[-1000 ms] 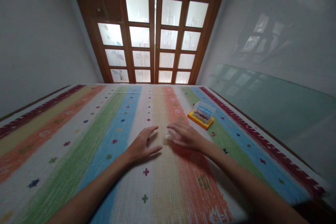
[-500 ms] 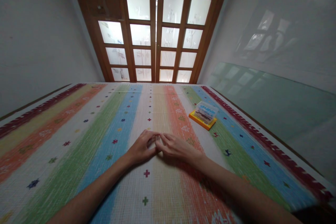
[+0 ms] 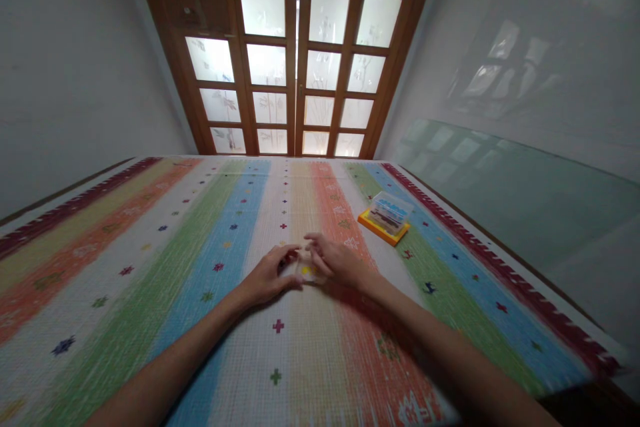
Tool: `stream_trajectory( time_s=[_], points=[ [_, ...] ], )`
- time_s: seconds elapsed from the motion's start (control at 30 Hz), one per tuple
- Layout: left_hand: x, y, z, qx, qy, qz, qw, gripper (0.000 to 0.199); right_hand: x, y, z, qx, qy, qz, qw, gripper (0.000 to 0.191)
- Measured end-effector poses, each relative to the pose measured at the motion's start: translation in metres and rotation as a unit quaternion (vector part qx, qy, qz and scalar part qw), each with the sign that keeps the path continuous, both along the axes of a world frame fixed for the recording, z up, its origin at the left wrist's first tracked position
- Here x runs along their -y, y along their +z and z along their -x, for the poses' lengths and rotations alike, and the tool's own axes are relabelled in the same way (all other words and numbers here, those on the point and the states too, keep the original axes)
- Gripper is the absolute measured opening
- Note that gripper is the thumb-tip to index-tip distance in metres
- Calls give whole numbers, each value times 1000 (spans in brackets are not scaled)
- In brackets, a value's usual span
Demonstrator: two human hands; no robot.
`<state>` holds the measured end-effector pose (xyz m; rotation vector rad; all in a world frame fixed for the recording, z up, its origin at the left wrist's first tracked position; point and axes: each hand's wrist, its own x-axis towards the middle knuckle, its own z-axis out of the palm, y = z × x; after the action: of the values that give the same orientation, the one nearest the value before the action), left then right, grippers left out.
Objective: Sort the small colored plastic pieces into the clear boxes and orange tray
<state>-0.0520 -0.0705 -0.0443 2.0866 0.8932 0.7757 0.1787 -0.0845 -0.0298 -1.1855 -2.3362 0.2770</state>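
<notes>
Near the middle of the striped cloth, my left hand (image 3: 273, 275) has its thumb and fingers curved around the left edge of a small clear piece (image 3: 306, 270) with a yellow spot on it. My right hand (image 3: 340, 261) is at the right side of that piece, its fingers bent over it; whether they grip anything is too small to tell. To the right and farther off, an orange case (image 3: 384, 227) with a raised clear lid (image 3: 393, 205) rests on the cloth, with dark and blue items in it.
A striped, patterned cloth (image 3: 250, 347) covers the table. Beyond its far edge stand wooden doors with glass panes (image 3: 300, 53). A pale wall (image 3: 75, 80) rises at the left, and a greenish glass panel (image 3: 525, 193) leans along the right side.
My right hand has lifted its fingers away from my left fingertips and shifted slightly. The small clear piece with the yellow spot now shows between my hands.
</notes>
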Motion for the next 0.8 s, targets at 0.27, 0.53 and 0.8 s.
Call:
stream_trajectory(
  time_s=[0.27, 0.53, 0.8],
  points=[
    [4, 2, 0, 92, -63, 53, 992, 62, -10, -4, -6, -386, -44, 218, 895, 30],
    [-6, -2, 9, 122, -28, 74, 989, 65, -9, -3, -13, -427, -34, 328, 842, 44],
    [-48, 1, 57, 59, 178, -27, 982, 68, -5, -14, -40, -390, -54, 321, 861, 44]
  ],
)
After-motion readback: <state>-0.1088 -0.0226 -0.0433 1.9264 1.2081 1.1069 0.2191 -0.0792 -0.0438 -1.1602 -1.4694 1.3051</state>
